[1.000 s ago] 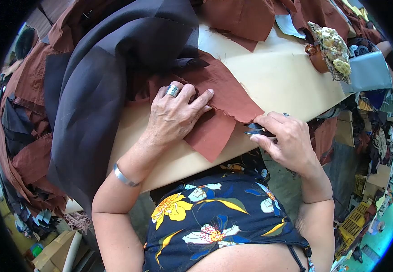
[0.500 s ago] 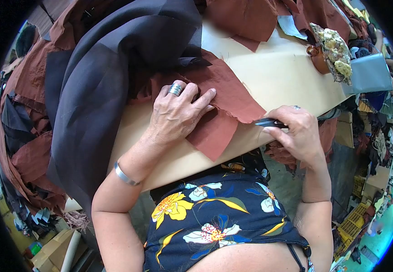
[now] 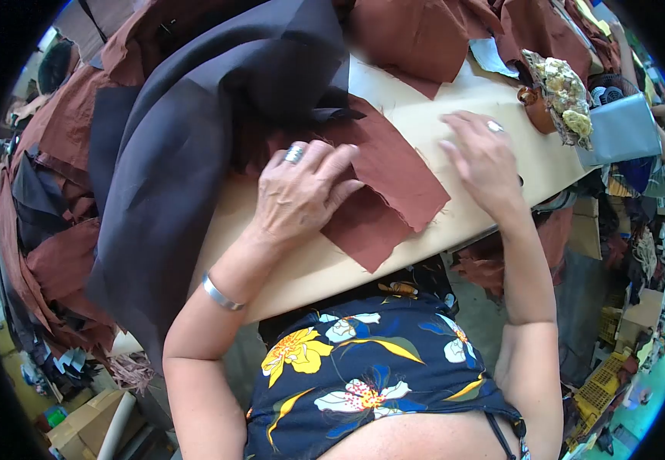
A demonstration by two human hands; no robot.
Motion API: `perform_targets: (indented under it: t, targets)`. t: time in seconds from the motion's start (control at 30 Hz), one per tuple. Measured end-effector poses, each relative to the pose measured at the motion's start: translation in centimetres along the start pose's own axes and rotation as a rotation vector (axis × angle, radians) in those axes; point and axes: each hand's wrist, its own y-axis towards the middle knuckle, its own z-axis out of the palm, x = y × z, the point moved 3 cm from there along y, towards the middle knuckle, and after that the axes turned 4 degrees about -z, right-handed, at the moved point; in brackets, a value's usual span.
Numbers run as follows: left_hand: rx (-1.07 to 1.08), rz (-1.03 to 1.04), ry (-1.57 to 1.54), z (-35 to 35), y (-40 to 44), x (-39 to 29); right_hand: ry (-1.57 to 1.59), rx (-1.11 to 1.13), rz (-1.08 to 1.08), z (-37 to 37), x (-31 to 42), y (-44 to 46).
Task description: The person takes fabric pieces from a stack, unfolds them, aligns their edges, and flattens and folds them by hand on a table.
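Note:
My left hand [image 3: 299,195], with a wide ring, rests on a red-brown piece of cloth [image 3: 405,180]. Its thumb and index finger are apart, and the other fingers bend over the cloth. The cloth lies on the pale tabletop [image 3: 229,253], with frayed threads along its cut edges. Over the table to the right of the cloth, my right hand [image 3: 482,157] is open, fingers spread and nothing between them. A small dark thing [image 3: 520,182] peeks out beside my right wrist; most of it is hidden. A large dark cloth [image 3: 164,161] lies folded to the left.
More red-brown cloth [image 3: 409,34] lies at the back and hangs at the left [image 3: 57,261]. At the right end of the table stand a brown pot [image 3: 538,110], a rough yellowish lump [image 3: 566,96] and a grey-blue box [image 3: 625,126]. Yellow crates [image 3: 601,387] are on the floor.
My right hand has let go of the black-handled cutting tool and moved up from the cloth's edge, opening its fingers. My left hand stays on the cloth.

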Motion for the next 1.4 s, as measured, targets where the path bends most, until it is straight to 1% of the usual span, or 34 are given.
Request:
perform_targets:
  t: [0.03,0.1,0.17,0.23,0.33,0.37,0.43,0.47,0.5,0.53,0.6,0.63,0.67,0.73,0.87,0.93,1.03,1.07,1.13,1.23,1.33,1.4]
  targets:
    - [-0.010,-0.076,0.016,-0.6,0.0,0.2,0.080,0.048,-0.032,0.7,1.1,1.4]
    - [-0.005,-0.196,0.057,-0.9,-0.7,1.2,0.012,0.194,0.014,2.2,3.4,4.6]
    - [0.020,-0.296,0.081,-1.0,-1.4,2.0,0.031,0.122,0.024,4.7,4.9,7.6]
    - [0.031,-0.358,0.078,-0.8,-2.3,2.8,0.043,0.129,0.083,5.8,6.9,10.2]
    - [0.204,-0.256,0.107,-1.4,-2.8,3.9,0.080,0.241,-0.098,7.3,9.1,12.7]
    - [0.180,-0.215,0.043,-1.6,-2.9,4.5,0.188,0.137,-0.070,8.3,9.8,13.2]
    - [0.146,-0.340,-0.176,-2.1,-2.9,6.4,0.400,-0.074,-0.020,10.1,10.7,13.8]
    - [0.130,-0.401,-0.286,-2.4,-2.9,7.3,0.356,-0.074,-0.037,10.4,10.4,14.1]
    - [0.148,-0.518,-0.374,-2.6,-2.9,8.0,0.314,-0.072,-0.053,10.6,9.7,14.1]
    - [0.184,-0.436,-0.394,-2.5,-2.7,9.0,0.269,-0.068,-0.071,10.6,9.2,14.0]
    - [0.250,-0.272,-0.439,-1.8,-2.5,11.5,0.247,-0.061,-0.033,10.0,7.9,14.0]
    - [0.315,-0.192,-0.168,-2.3,-2.1,11.9,0.222,-0.033,-0.025,9.7,7.5,13.7]
    - [0.348,-0.184,-0.119,-2.7,-1.5,12.3,0.196,-0.007,-0.018,9.4,7.2,13.5]
    - [0.416,-0.168,-0.018,-3.0,-0.8,13.0,0.212,-0.073,0.008,9.4,7.4,13.4]
    - [0.229,-0.144,0.104,-3.5,-1.3,16.5,0.191,-0.133,0.038,10.0,7.3,13.0]
    - [0.131,-0.130,0.168,-3.9,-1.5,17.4,0.215,-0.194,0.012,9.7,7.4,12.7]
    - [0.072,0.010,0.484,-4.9,-1.0,12.6,0.230,-0.267,-0.062,10.1,7.3,12.6]
    - [0.007,-0.052,0.335,-5.7,-0.6,12.5,0.229,-0.287,-0.090,10.2,7.2,12.6]
    - [-0.118,-0.179,0.028,-6.7,-0.3,12.4,0.214,-0.237,-0.079,10.2,7.3,12.4]
    - [0.300,-0.029,0.440,-6.2,0.6,14.9,0.284,-0.238,-0.053,9.8,8.8,12.6]
    - [0.223,-0.026,0.511,-4.5,1.2,17.7,0.305,-0.218,-0.062,9.5,9.7,12.7]
    - [0.022,-0.013,0.346,-4.8,1.5,13.8,0.299,-0.217,-0.081,9.6,9.6,12.5]
